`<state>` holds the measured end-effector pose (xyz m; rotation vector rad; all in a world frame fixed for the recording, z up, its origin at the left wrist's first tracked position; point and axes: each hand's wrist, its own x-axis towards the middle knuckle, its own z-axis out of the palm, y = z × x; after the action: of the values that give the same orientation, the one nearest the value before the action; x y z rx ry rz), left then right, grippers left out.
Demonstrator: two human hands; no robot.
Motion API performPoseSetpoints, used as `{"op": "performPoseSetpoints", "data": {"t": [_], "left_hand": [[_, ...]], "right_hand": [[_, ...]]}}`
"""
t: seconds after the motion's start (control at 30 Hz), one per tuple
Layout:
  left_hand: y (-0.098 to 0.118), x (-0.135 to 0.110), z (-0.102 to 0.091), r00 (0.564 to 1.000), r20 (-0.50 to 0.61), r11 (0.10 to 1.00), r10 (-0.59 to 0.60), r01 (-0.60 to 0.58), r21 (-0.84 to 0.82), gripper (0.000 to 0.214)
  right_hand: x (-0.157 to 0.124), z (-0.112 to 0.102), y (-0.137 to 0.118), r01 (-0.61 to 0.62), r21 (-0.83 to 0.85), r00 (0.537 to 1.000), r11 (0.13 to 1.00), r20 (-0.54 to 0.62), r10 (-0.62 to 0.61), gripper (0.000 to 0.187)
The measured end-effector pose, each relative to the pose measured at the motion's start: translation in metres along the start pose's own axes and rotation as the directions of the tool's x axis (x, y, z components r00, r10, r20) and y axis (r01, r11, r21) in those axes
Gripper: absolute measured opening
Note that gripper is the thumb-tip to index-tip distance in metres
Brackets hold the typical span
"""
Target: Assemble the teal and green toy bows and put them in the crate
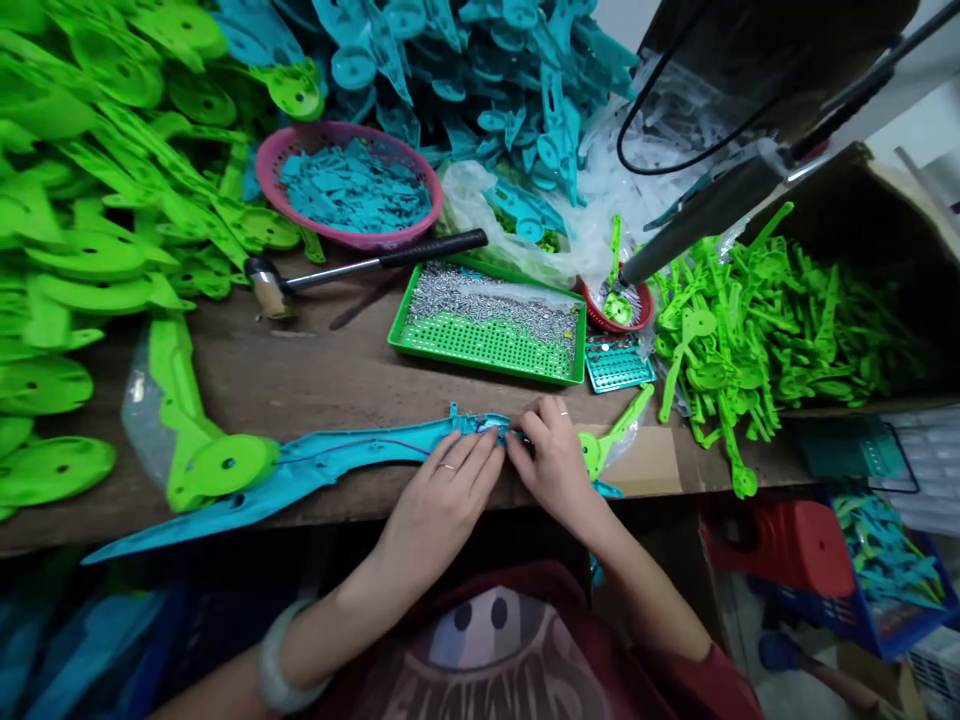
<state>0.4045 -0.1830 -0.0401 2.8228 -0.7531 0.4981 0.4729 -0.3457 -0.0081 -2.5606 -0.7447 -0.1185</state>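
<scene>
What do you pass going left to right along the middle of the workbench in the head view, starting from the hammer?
Hammer → green tray of small metal parts → small red bowl → loose pile of green plastic pieces. Nearer the bench edge, the left hand and right hand rest on a long teal plastic part.

No legible text, labels, brands, numbers or signs appear on any item in view. The print on the person's shirt (487,650) is a graphic without readable lettering.
</scene>
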Motion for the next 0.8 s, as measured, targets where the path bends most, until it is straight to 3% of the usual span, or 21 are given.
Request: {"op": "performPoseSetpoints", "data": {"t": [0.1,0.27,0.4,0.63,0.8], "left_hand": [[-0.001,0.002,-0.003,0.999,0.018,0.999,0.033,-0.033,0.010,0.039],[0.000,-0.006,-0.003,0.999,-0.012,0.999,0.043,-0.043,0.010,0.046],[-0.003,-0.015,0.004,0.998,-0.046,0.999,0.038,-0.038,-0.005,0.041],[-0.013,-0.006,-0.006,0.996,-0.081,0.997,0.033,-0.039,-0.072,0.028],[-0.012,-0.006,-0.010,0.993,-0.064,0.994,0.099,-0.101,-0.031,0.033]], "right_hand": [[-0.015,-0.017,0.004,0.035,0.108,0.998,0.994,-0.063,-0.029,0.009],[-0.054,-0.032,0.017,0.158,-0.107,0.986,0.982,-0.030,-0.162,0.013],[-0.074,-0.028,0.021,0.152,-0.182,0.988,0.971,0.000,-0.155,0.026],[-0.061,-0.021,0.017,0.109,-0.157,0.994,0.982,-0.006,-0.111,0.019],[-0.056,-0.020,0.019,0.107,-0.207,0.992,0.973,-0.047,-0.119,0.017]]}}
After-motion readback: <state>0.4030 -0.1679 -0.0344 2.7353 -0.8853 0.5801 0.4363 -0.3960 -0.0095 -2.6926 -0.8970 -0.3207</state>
